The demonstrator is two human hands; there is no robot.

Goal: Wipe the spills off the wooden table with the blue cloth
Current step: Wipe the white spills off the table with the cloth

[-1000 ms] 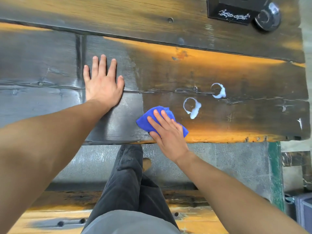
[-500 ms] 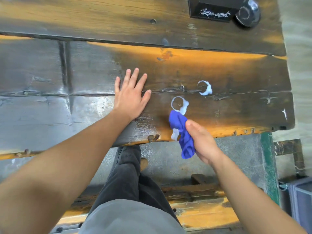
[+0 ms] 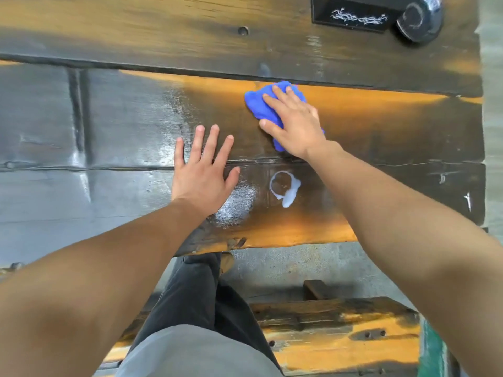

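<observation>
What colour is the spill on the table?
White: the spill is a ring with a blob on the dark table. The head view shows it.

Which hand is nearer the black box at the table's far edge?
Right. The right hand presses the blue cloth short of the black box, to its left; the left hand lies flat on the table, further left and nearer the person.

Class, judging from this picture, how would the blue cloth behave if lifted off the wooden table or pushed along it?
The crumpled blue cloth is bunched in soft folds under the flat right hand, so it would probably droop limply if lifted. Pushed, it should slide readily over the glossy dark wooden table, perhaps bunching further.
</observation>
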